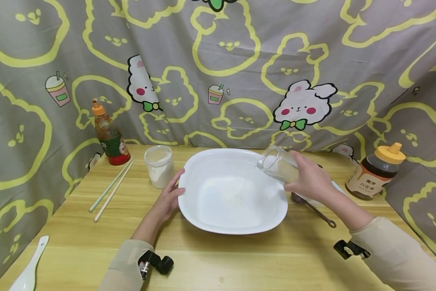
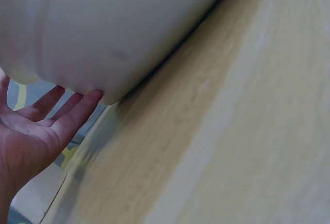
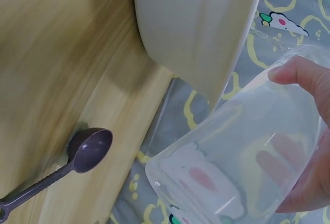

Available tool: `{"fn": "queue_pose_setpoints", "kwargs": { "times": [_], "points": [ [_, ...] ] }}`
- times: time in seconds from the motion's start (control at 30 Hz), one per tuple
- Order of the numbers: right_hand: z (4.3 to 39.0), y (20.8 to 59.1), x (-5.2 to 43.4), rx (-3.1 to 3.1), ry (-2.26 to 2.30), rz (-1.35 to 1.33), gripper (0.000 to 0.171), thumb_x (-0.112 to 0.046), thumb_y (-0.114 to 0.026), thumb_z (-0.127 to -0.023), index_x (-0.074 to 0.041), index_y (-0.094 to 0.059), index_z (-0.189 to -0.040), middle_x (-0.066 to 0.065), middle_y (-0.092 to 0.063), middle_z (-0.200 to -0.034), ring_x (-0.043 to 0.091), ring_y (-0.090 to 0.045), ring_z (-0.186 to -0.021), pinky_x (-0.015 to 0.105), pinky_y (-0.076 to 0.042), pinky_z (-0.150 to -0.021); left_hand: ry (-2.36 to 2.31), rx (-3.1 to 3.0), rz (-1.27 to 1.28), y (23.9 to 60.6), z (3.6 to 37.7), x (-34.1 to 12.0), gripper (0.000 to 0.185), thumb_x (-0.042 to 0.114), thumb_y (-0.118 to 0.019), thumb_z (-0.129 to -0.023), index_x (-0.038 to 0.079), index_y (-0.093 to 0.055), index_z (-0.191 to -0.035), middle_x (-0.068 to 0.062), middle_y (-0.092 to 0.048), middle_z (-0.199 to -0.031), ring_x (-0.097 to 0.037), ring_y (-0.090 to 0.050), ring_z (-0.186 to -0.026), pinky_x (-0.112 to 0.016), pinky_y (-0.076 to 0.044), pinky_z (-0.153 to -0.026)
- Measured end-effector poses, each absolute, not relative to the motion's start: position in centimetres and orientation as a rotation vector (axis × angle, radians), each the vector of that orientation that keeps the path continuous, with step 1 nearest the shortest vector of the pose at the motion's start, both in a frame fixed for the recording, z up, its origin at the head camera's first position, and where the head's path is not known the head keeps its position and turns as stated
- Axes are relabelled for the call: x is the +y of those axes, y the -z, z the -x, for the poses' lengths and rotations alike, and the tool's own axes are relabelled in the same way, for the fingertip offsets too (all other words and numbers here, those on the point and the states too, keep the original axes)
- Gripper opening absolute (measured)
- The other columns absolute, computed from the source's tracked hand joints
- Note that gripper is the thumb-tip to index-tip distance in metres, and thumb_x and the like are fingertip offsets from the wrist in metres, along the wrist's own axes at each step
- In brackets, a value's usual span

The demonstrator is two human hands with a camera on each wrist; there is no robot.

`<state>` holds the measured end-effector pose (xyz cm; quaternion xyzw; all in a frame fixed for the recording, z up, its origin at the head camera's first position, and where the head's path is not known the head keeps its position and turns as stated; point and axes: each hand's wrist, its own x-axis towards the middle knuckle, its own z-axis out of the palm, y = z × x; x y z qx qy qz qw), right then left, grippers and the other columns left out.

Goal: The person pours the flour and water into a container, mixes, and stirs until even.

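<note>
A white basin (image 1: 225,218) sits in the middle of the wooden table, with a small patch of pale grains (image 1: 236,200) on its floor. At its left rim is my left hand (image 1: 168,200); in the left wrist view its fairly straight fingers (image 2: 77,113) touch the basin's outer wall. My right hand (image 1: 310,178) grips a clear glass jar (image 1: 281,165), tilted with its mouth toward the basin over the right rim. The thumb shows on the near side of the jar in the right wrist view, other fingers behind the glass.
Left of the basin stand a glass jar of white powder (image 1: 159,171), a red sauce bottle (image 1: 110,141) and two chopsticks (image 1: 112,190). A white spoon (image 1: 30,268) lies front left. A brown measuring spoon (image 3: 90,152) and a dark honey bottle (image 1: 372,173) are at right. Patterned curtain (image 1: 232,117) hangs behind.
</note>
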<state>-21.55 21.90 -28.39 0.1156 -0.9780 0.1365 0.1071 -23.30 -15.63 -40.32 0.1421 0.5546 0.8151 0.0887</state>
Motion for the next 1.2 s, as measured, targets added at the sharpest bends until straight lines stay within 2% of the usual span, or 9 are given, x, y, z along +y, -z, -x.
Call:
{"fn": "queue_pose_setpoints", "kwargs": {
  "times": [0.3, 0.57, 0.77, 0.97, 1.2],
  "points": [
    [21.6, 28.0, 21.2, -2.889, -0.401, -0.334, 0.092, -0.026, -0.073, -0.056, -0.004, -0.025, -0.132, 0.026, -0.042, -0.118, 0.040, -0.044, -0.098, 0.058, -0.038, -0.066, -2.419, 1.667, -0.408, 40.4, 23.4, -15.7, 0.065, 0.002, -0.044, -0.081, 0.013, -0.017, -0.139, -0.026, -0.025, -0.130, -0.043, -0.036, -0.107, -0.051, -0.039, -0.080],
    [21.8, 27.6, 20.6, -2.906, -0.397, -0.343, 0.091, -0.026, -0.073, -0.058, -0.004, -0.025, -0.132, 0.025, -0.040, -0.121, 0.040, -0.044, -0.097, 0.059, -0.038, -0.066, -2.424, 1.652, -0.412, 40.4, 23.4, -15.8, 0.066, 0.004, -0.045, -0.080, 0.014, -0.017, -0.139, -0.025, -0.025, -0.130, -0.031, -0.046, -0.100, -0.040, -0.046, -0.074],
    [22.0, 27.3, 20.3, -2.901, -0.391, -0.367, 0.090, -0.024, -0.073, -0.057, -0.005, -0.026, -0.131, 0.025, -0.041, -0.119, 0.039, -0.045, -0.094, 0.056, -0.040, -0.064, -2.424, 1.653, -0.406, 40.4, 23.4, -15.8, 0.065, 0.002, -0.044, -0.081, 0.014, -0.016, -0.139, -0.025, -0.025, -0.131, -0.034, -0.044, -0.103, -0.043, -0.044, -0.077],
    [22.1, 27.2, 20.1, -2.902, -0.369, -0.370, 0.090, -0.025, -0.072, -0.057, -0.005, -0.025, -0.132, 0.025, -0.039, -0.122, 0.041, -0.044, -0.097, 0.056, -0.040, -0.065, -2.433, 1.644, -0.389, 40.2, 23.3, -15.7, 0.065, 0.002, -0.044, -0.081, 0.014, -0.017, -0.139, -0.024, -0.026, -0.130, -0.021, -0.052, -0.093, -0.036, -0.047, -0.072],
    [22.3, 27.1, 19.8, -2.904, -0.358, -0.378, 0.089, -0.024, -0.071, -0.057, -0.004, -0.026, -0.132, 0.023, -0.041, -0.120, 0.040, -0.044, -0.096, 0.053, -0.041, -0.065, -2.424, 1.643, -0.402, 40.2, 23.3, -15.7, 0.066, 0.004, -0.046, -0.080, 0.015, -0.017, -0.139, -0.023, -0.025, -0.130, -0.020, -0.052, -0.093, -0.037, -0.047, -0.072]
  ]
}}
